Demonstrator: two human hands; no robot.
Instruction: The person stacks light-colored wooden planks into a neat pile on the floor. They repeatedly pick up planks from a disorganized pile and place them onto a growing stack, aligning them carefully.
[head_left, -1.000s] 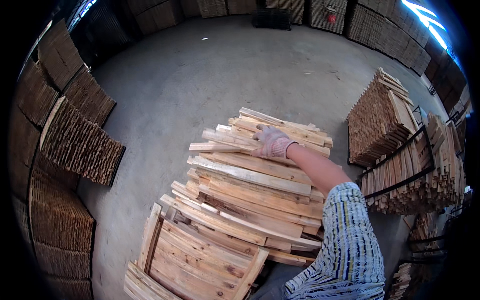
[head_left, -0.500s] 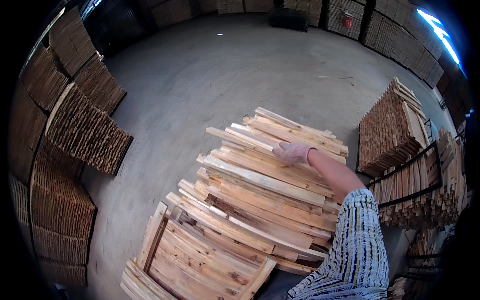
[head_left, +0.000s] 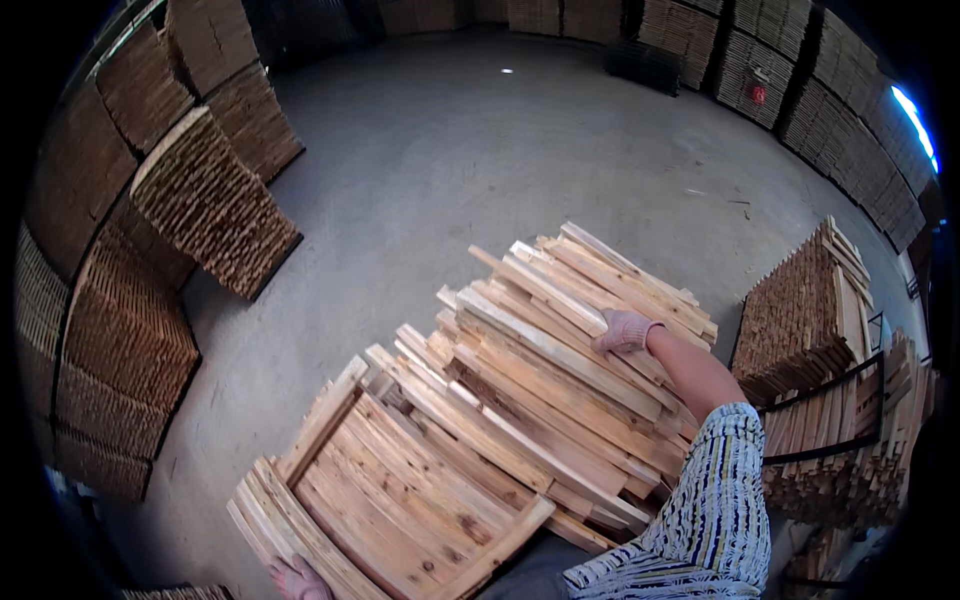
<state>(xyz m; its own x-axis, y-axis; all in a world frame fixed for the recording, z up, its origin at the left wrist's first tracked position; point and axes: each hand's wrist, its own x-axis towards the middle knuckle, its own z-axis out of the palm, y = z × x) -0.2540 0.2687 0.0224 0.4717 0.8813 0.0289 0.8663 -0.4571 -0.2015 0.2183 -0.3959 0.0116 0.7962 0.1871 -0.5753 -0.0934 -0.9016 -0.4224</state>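
My right hand (head_left: 627,332), in a pale knit glove, closes around the near end of a narrow wooden plank (head_left: 553,293) on top of a wide pile of loose planks (head_left: 560,400). My left hand (head_left: 300,578) shows at the bottom edge, fingers spread against the side of several stacked wooden strips (head_left: 310,540). Between my hands lies a panel of boards (head_left: 400,485), with a crosswise batten (head_left: 325,415) at its far end and another batten (head_left: 500,550) at its near end.
Tall stacks of wood (head_left: 215,200) stand along the left. To the right are another stack (head_left: 800,310) and a black metal rack (head_left: 825,450) holding loose planks. More stacks (head_left: 760,60) line the back, beyond the grey concrete floor (head_left: 400,190).
The view has turned, so the surroundings sit differently. My left hand has come into view at the bottom. My right hand stays at the far part of the pile, now gripping a plank's end.
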